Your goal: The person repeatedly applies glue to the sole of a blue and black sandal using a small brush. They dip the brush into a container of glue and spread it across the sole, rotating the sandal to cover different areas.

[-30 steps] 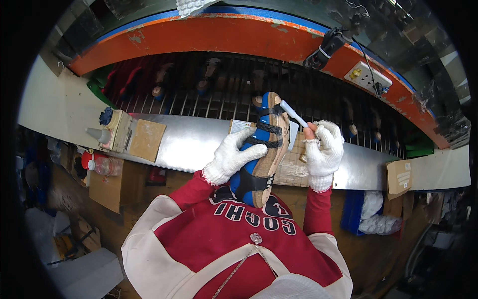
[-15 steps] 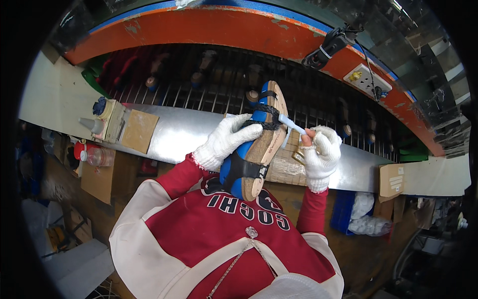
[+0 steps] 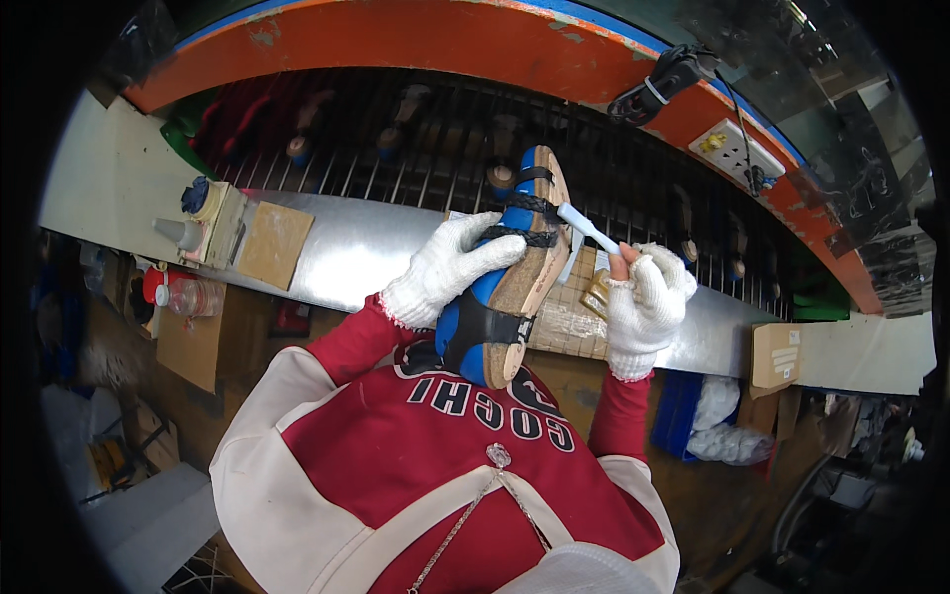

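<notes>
My left hand [image 3: 455, 267], in a white knit glove, is closed round a sandal [image 3: 520, 282] on a blue shoe last [image 3: 458, 327]. The sandal has black braided straps and a cork-coloured sole, and it stands tilted with its toe end away from me. My right hand [image 3: 648, 307], gloved with bare fingertips showing, pinches a slim pale-blue tool shaped like a toothbrush [image 3: 591, 230]. Its far end lies at the sole's right edge, beside the straps; whether it touches cannot be made out. Below the sandal sits a tape-wrapped block [image 3: 569, 332] with a small yellowish container [image 3: 596, 294] on it.
Beyond a metal ledge [image 3: 346, 243], a rack of rods [image 3: 445, 158] carries several more shoes on lasts under an orange beam [image 3: 396, 45]. A glue-stained holder [image 3: 213, 223] and a cardboard piece [image 3: 275, 245] are at left. A power socket [image 3: 735, 153] is at right.
My right hand and the pale-blue tool have shifted slightly to the right. The sandal stays in my left hand, almost unmoved.
</notes>
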Tool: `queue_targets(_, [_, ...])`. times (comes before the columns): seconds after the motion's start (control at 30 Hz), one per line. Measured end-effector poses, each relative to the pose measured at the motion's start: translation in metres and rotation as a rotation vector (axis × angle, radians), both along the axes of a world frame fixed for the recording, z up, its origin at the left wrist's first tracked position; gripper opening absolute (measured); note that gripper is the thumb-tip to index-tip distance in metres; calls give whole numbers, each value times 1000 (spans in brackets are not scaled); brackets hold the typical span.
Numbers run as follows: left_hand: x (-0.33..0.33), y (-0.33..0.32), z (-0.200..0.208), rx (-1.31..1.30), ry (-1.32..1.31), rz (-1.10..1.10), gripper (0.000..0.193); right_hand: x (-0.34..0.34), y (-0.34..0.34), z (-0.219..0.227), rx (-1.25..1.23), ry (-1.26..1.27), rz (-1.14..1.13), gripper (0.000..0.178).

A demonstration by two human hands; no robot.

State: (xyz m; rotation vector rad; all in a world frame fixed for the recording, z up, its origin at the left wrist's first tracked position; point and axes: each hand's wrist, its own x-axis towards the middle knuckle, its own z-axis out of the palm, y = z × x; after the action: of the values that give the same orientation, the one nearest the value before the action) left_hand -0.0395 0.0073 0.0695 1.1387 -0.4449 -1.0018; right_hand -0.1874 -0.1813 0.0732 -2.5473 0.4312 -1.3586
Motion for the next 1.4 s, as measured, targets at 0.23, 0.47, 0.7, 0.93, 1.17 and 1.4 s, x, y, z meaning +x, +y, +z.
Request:
queue_targets(0.23, [0,5,-1,-9,24,27,51,-7,4,-11,27,21,72,23])
queue_targets(0.47, [-4,8,3,11,62,28,49,-12,15,-16,-71,1,44,24])
queue_targets(0.7, [-9,12,4,-60,124,45,53,-10,15,-9,-82,-55,137,25])
queue_targets(0.93, [-11,18,-8,-111,95,126,55,-9,25,7,137,105,72,16])
queue_targets(1.17, [-11,21,-21,-146,98,196,47,-4,26,-11,538,50,158,18])
queue_targets(1.4, [-10,25,-19,-45,18,323,49,-20,50,-27,783,156,261,18])
